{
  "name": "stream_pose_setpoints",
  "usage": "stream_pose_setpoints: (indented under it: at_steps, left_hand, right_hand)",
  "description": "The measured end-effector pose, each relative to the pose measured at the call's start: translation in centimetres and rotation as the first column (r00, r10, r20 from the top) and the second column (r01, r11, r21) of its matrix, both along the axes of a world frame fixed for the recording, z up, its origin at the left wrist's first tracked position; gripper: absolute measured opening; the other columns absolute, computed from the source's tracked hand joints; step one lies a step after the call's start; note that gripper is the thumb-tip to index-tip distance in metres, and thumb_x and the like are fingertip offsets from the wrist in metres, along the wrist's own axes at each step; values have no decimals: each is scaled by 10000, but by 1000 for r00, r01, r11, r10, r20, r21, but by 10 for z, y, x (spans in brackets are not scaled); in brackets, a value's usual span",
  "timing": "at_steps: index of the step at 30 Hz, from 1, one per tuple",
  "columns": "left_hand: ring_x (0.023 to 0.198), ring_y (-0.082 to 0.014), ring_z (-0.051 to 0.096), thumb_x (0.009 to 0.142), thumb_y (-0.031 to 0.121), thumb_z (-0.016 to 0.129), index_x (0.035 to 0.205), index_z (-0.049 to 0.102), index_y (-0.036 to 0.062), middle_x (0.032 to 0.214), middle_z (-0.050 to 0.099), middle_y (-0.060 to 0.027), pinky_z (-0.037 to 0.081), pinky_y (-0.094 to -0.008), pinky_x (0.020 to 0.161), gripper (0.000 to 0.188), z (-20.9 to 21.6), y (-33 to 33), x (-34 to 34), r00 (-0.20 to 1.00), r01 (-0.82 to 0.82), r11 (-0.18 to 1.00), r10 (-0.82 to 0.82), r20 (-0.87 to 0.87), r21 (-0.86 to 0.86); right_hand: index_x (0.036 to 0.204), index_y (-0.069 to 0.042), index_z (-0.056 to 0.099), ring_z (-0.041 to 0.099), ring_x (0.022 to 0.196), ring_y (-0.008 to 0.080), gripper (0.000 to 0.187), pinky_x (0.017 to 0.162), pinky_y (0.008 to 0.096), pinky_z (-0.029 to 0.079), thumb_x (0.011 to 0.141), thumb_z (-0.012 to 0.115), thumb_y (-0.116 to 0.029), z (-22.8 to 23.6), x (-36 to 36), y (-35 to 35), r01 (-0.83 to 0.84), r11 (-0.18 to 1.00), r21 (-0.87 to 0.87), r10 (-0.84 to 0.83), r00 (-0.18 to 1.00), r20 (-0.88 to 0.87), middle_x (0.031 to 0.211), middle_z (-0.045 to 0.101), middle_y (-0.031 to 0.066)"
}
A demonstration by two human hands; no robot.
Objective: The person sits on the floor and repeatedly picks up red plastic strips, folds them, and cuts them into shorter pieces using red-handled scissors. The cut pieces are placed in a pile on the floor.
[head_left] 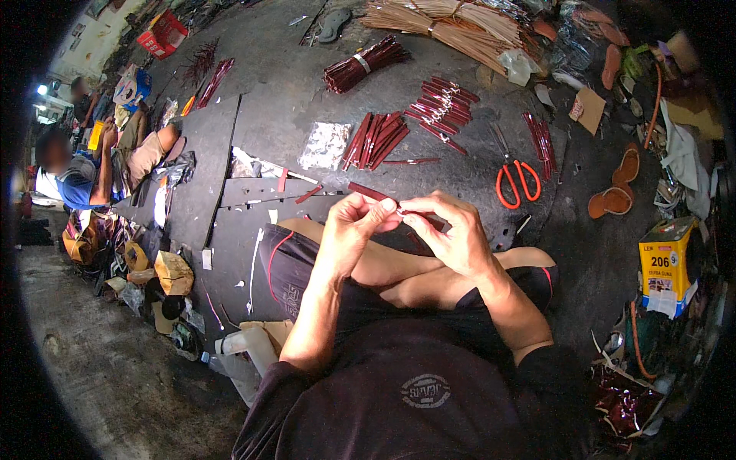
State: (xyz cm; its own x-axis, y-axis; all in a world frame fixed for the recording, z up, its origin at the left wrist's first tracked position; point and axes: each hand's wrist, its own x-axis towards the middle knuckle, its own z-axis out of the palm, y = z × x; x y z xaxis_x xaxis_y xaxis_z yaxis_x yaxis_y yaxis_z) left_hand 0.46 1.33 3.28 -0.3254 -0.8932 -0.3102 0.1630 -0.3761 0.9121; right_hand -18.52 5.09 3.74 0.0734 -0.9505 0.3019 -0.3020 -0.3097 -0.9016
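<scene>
My left hand (354,222) and my right hand (452,230) meet above my crossed legs. Both pinch one thin dark red stick (366,191), which slants up to the left past my left fingers. Its right end is hidden behind my right hand. On the dark floor mat beyond my hands lie piles of similar red sticks (377,139), another loose pile (442,103) and a tied bundle (365,64).
Orange-handled scissors (517,181) lie right of the piles. Pale thin sticks (452,23) are heaped at the top. A yellow box (665,261) and sandals (613,201) sit at right. Another person (84,172) sits at far left among bags and scraps.
</scene>
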Motion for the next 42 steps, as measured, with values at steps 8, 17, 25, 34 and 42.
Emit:
stream_pose_setpoints:
  at_steps: [8, 17, 25, 34, 42]
  left_hand:
    - [784, -129, 673, 966, 152, 644, 1049, 639, -56, 879, 710, -98, 555, -259, 748, 224, -7, 7, -9, 986, -37, 989, 60, 158, -143]
    - [877, -122, 655, 961, 78, 632, 1074, 651, -31, 956, 692, -73, 530, -256, 816, 158, -5, 15, -16, 993, -66, 948, 92, 69, -312]
    - [901, -131, 645, 946, 118, 660, 1026, 708, -3, 987, 699, -52, 503, -275, 840, 153, 2, 19, -18, 961, -37, 911, 144, 234, -411]
    - [878, -120, 642, 945, 97, 654, 979, 711, -12, 944, 711, -56, 500, -275, 813, 128, -8, 20, -9, 946, 30, 918, 101, 307, -395]
    - [731, -81, 607, 930, 141, 692, 892, 684, -11, 797, 692, -43, 495, -243, 679, 157, 3, 10, -9, 893, 21, 950, 122, 433, -311]
  right_hand:
    - [1060, -54, 688, 685, 806, 286, 238, 673, 381, 549, 838, 670, 31, -10, 0, -2, -102, 986, -129, 79, 982, -171, 911, 679, 119]
    - [1098, 21, 595, 695, 871, 167, 213, 758, 316, 562, 966, 633, -141, -13, 3, 2, -140, 949, 284, 62, 961, 268, 906, 700, 112]
    - [1006, 11, 612, 718, 791, 182, 160, 665, 306, 552, 962, 636, -140, -13, 6, 4, -66, 968, 241, 8, 973, 232, 845, 710, 122]
    - [913, -30, 539, 662, 662, 282, 142, 567, 369, 502, 889, 673, -68, -28, 14, 4, 4, 999, -52, -13, 985, -170, 759, 631, 132]
    - [950, -31, 553, 655, 687, 337, 133, 576, 417, 487, 922, 648, -120, -43, 26, -1, 85, 996, 10, -83, 989, -120, 829, 628, 188]
